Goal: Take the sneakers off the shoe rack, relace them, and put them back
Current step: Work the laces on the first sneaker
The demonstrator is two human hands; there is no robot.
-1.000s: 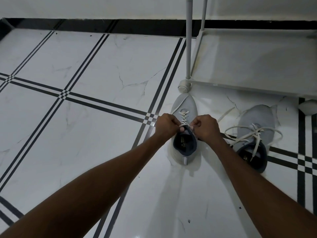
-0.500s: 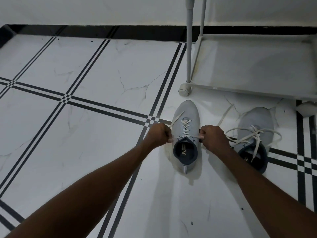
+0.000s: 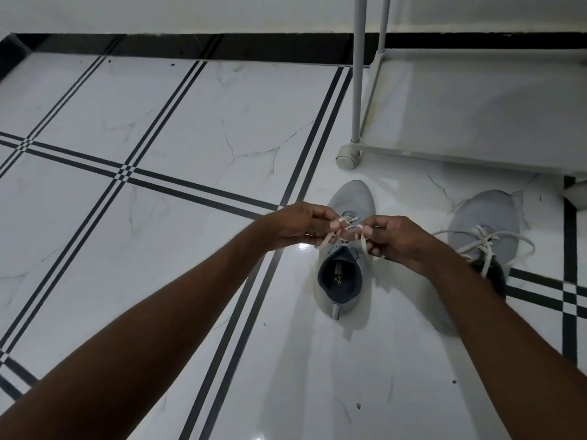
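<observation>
Two grey sneakers stand on the tiled floor, toes pointing away from me. The left sneaker (image 3: pixel 344 281) has a dark lining and a white lace (image 3: pixel 351 228) over its tongue. My left hand (image 3: pixel 298 225) and my right hand (image 3: pixel 392 238) meet above the tongue, each pinching one end of that lace, with loose ends hanging below the fingers. The right sneaker (image 3: pixel 482 223) lies beside my right wrist, its white laces spread loose; my right forearm hides its heel.
A white shoe rack (image 3: pixel 476 154) on castor wheels stands just beyond the sneakers, its bottom shelf bare, with upright poles at its left corner. White marble tiles with black stripes stretch to the left, and a black skirting runs along the far wall.
Half a second ago my hands were spread apart with the lace stretched sideways; now they have come together over the tongue, crossing the lace ends. The sneakers have stayed in place.
</observation>
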